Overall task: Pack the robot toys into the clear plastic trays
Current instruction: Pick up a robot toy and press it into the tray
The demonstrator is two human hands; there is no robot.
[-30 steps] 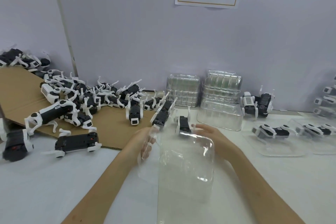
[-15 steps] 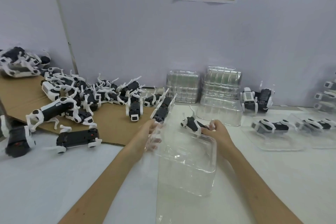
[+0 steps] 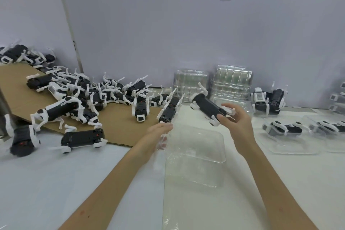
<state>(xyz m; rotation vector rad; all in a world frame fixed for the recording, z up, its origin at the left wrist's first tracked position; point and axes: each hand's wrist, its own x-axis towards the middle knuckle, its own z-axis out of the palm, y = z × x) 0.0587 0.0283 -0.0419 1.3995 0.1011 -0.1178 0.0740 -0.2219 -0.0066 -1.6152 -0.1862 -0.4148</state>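
Our right hand grips a robot toy by one end, held above the far rim of the clear tray; our left hand clasps the tray's left rim (middle of the table, beside the cardboard).

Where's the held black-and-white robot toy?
Head view, right of centre: the black-and-white robot toy, gripped by the right hand, above the clear plastic tray the left hand holds.

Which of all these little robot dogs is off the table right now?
The robot toy gripped in the right hand, in the air by the empty clear tray. All the others lie set down, with no hand on them.
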